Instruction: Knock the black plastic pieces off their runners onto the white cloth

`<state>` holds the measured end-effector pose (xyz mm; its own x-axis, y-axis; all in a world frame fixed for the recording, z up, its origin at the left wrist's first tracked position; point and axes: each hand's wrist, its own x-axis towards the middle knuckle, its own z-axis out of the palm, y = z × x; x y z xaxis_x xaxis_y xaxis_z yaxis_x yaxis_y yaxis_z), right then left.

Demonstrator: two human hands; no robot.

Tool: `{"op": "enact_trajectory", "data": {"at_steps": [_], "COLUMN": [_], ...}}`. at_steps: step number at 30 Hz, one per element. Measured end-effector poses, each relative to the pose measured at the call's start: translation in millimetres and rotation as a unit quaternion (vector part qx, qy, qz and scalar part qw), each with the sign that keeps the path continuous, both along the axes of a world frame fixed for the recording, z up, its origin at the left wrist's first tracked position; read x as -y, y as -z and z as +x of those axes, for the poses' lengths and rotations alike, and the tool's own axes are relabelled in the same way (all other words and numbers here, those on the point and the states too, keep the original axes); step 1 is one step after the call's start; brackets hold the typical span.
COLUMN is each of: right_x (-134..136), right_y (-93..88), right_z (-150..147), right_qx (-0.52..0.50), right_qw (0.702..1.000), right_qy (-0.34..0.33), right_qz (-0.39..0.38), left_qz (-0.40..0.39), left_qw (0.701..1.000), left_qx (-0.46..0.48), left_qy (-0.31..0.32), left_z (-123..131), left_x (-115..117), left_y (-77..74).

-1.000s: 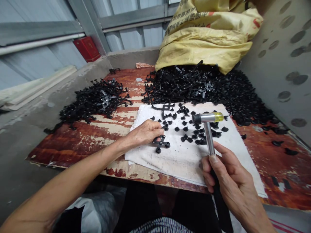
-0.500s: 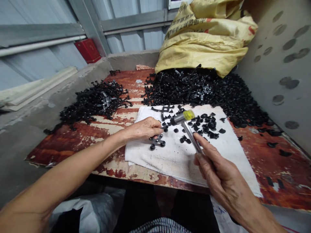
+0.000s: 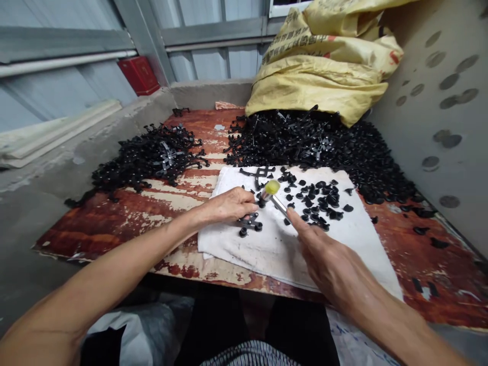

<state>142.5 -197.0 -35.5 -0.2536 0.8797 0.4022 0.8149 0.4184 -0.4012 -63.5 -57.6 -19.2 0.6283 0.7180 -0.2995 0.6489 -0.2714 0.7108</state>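
My left hand [image 3: 237,204] is closed on a black jointed bracket [image 3: 250,222] with round knobs at its ends, held down on the white cloth [image 3: 267,259]. My right hand [image 3: 316,244] grips a mallet [image 3: 280,205] by its metal handle. The yellow-faced head is over a knob of the bracket, close to my left fingers; I cannot tell whether it touches. Another black bracket [image 3: 261,173] lies at the cloth's far edge. Small black round caps [image 3: 324,201] are scattered to the right of the mallet.
A heap of black brackets [image 3: 152,155] lies on the worn red board [image 3: 125,223] at left. A bigger heap of black parts [image 3: 290,137] spills from a yellow sack [image 3: 316,81] at the back. A spotted panel [image 3: 450,137] stands at right, a red box [image 3: 139,75] back left.
My right hand has moved left, bringing the mallet head down and left to the bracket by my left hand. My left hand keeps its hold.
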Motion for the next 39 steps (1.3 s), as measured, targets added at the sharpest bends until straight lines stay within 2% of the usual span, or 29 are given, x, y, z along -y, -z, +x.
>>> {"op": "enact_trajectory", "data": {"at_steps": [2, 5, 7, 10, 12, 15, 18, 19, 21, 24, 25, 29, 34, 39], "right_x": [0, 1, 0, -5, -9, -14, -14, -13, -8, 1, 3, 8, 10, 10], "right_y": [3.9, 8.4, 9.0, 2.7, -5.3, -13.2, -8.8, -5.3, 2.0, 9.2, 10.3, 12.7, 16.8, 15.7], "right_z": [-1, -4, -7, -8, -10, -14, -21, -23, -25, -25, -25, -29, -37, -38], "right_qx": [-0.021, -0.112, -0.118, -0.111, -0.155, -0.268, -0.385, -0.420, -0.481, -0.552, -0.568, -0.591, -0.581, -0.587], "right_qw": [1.000, 0.993, 0.992, 0.993, 0.985, 0.952, 0.882, 0.855, 0.817, 0.793, 0.786, 0.774, 0.781, 0.777], "right_qy": [-0.018, 0.034, 0.038, 0.018, 0.049, 0.090, 0.055, 0.041, 0.034, 0.070, 0.083, 0.099, 0.103, 0.107], "right_qz": [-0.014, 0.024, 0.007, -0.037, -0.052, -0.116, -0.265, -0.301, -0.317, -0.249, -0.229, -0.207, -0.205, -0.203], "left_qz": [0.001, 0.000, 0.002, -0.011, -0.023, -0.035, 0.005, 0.033, 0.102, 0.184, 0.182, 0.106, 0.037, -0.006], "left_qw": [1.000, 1.000, 1.000, 1.000, 0.999, 0.996, 0.987, 0.986, 0.990, 0.980, 0.978, 0.991, 0.989, 0.990], "left_qx": [-0.001, 0.010, 0.019, 0.018, 0.026, 0.050, 0.053, 0.048, 0.039, 0.038, 0.034, 0.020, 0.089, 0.116], "left_qy": [-0.006, 0.000, -0.002, -0.012, 0.000, 0.070, 0.152, 0.153, 0.089, -0.073, -0.098, -0.080, -0.109, -0.083], "left_z": [0, 0, -1, -3, -5, -3, 3, 5, 3, -5, -7, -5, 14, 26], "left_x": [1, 1, 1, 1, 5, 21, 41, 47, 55, 62, 63, 69, 73, 76], "left_y": [0.0, 0.9, 1.8, 0.9, -3.1, -13.2, -21.9, -23.5, -24.3, -21.9, -20.8, -19.0, -19.6, -13.6]}}
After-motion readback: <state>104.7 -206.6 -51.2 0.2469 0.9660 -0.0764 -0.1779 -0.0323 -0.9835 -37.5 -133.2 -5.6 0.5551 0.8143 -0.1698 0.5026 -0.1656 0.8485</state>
